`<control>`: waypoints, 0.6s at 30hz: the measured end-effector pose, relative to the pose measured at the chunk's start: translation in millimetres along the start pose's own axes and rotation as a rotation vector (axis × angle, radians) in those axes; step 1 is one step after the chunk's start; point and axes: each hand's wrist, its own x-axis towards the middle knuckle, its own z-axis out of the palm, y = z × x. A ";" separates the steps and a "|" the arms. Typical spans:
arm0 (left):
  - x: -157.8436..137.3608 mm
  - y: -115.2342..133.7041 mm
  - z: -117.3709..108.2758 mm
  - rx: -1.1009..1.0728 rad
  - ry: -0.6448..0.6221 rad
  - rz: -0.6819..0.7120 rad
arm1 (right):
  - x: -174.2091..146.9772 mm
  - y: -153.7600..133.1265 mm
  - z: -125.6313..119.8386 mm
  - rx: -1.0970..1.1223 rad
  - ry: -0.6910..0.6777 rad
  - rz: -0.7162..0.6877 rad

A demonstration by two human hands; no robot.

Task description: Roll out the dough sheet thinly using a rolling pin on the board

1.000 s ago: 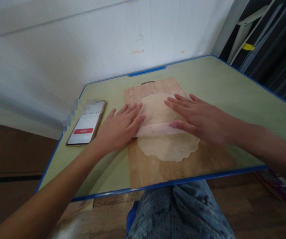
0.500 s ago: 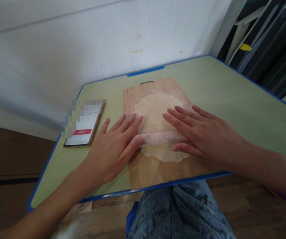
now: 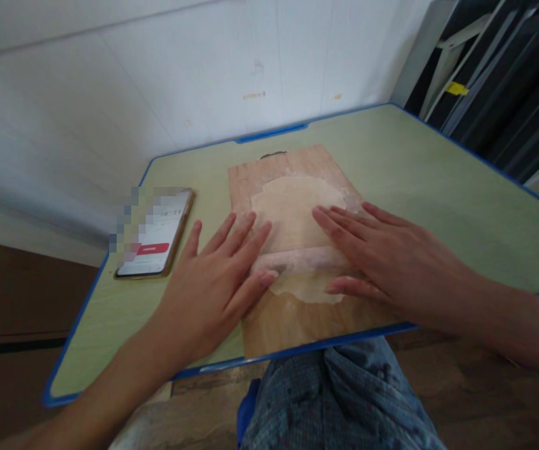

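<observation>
A floured rolling pin (image 3: 301,260) lies crosswise over a thin, roundish sheet of dough (image 3: 295,203). Under the dough is a wooden board (image 3: 292,331), dusted with flour near its far end. My left hand (image 3: 217,281) rests flat over the pin's left end, fingers spread and thumb toward the middle. Over the right end lies my right hand (image 3: 386,259), palm down with its fingers stretched out and its thumb apart. Both ends of the pin are hidden under my hands. Neither hand wraps round it.
A phone (image 3: 157,234) with a lit screen lies left of my left hand. The pale green table (image 3: 429,162) has a blue rim and stands against a white wall (image 3: 194,75). Dark folded items (image 3: 499,81) lean at the back right. My legs (image 3: 335,394) are below the near edge.
The fingers of my right hand have drawn closer together, and my left thumb has shifted slightly toward the middle and nearer to me. The view has shifted slightly.
</observation>
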 end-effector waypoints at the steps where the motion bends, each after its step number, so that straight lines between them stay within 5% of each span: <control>1: -0.2 -0.5 -0.2 -0.010 -0.005 0.000 | -0.3 -0.2 0.0 -0.004 0.008 -0.003; 9: 77.5 -29.7 -1.3 -0.224 -0.078 -0.180 | 33.4 26.0 8.0 0.029 -0.071 0.074; 18: -7.4 -11.4 -1.5 -0.128 -0.068 0.055 | -12.6 -27.0 -1.1 -0.090 0.107 0.043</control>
